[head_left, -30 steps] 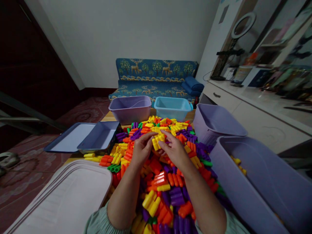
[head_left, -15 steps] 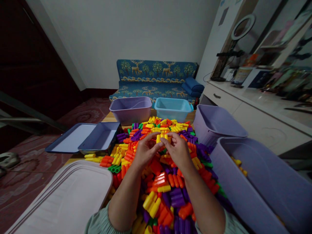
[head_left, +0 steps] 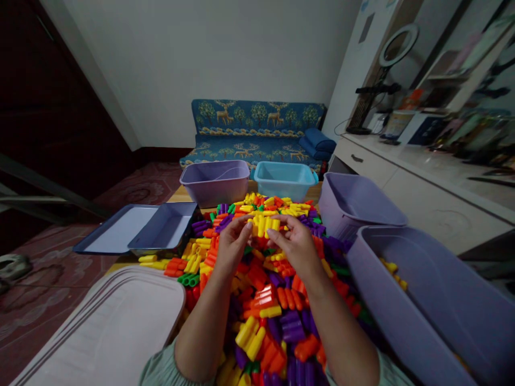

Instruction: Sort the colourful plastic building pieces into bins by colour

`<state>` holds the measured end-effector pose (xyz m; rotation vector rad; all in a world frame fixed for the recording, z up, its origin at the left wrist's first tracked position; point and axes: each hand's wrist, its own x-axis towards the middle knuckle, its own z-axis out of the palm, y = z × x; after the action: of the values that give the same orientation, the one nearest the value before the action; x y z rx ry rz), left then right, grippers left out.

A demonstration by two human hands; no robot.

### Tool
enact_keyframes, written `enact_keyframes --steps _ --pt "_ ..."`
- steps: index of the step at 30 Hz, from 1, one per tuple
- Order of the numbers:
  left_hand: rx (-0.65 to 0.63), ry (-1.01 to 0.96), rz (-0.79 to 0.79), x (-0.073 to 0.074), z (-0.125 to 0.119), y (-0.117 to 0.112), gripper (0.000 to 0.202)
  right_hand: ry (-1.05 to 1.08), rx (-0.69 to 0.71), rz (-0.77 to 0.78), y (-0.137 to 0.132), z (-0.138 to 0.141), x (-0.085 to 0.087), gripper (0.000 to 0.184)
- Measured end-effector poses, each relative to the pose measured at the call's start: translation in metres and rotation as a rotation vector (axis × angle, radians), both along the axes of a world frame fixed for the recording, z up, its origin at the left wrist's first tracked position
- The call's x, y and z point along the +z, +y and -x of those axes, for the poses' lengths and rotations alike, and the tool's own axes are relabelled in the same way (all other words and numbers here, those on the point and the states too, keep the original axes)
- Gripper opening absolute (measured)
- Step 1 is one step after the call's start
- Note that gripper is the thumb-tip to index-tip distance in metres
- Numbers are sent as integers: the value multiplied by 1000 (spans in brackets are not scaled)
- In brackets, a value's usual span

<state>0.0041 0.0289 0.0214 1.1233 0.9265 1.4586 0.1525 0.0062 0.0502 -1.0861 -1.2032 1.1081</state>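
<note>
Yellow plastic toy building pieces [head_left: 264,226], shaped like joined tubes, are held up between my two hands above the pile. My left hand [head_left: 235,238] grips their left end between thumb and fingers. On the right end, my right hand [head_left: 295,238] has its thumb in front and its fingers behind. Whether the pieces are fully joined cannot be made out. Below and around both hands spreads a heap of similar orange, purple, yellow, green and red pieces [head_left: 265,295], covering most of the wooden table [head_left: 181,195].
At the back stand a purple bin [head_left: 215,187] and a light blue bin [head_left: 285,179]. Two more purple bins [head_left: 362,201] line the right side; the nearer one [head_left: 442,300] holds some yellow pieces. Left are an open dark blue box [head_left: 164,230] and stacked pale lids [head_left: 116,321].
My hands have moved slightly apart, the left one shifting left. The yellow pieces between them now show as a wider row, turned more to face me.
</note>
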Motion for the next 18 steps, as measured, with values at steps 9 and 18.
enact_keyframes --steps 9,18 --pt "-140 65 -82 0 -2 -2 46 -178 -47 -11 4 4 -18 48" --pt "-76 166 -97 4 -2 -7 41 -159 84 -29 -8 11 -4 46"
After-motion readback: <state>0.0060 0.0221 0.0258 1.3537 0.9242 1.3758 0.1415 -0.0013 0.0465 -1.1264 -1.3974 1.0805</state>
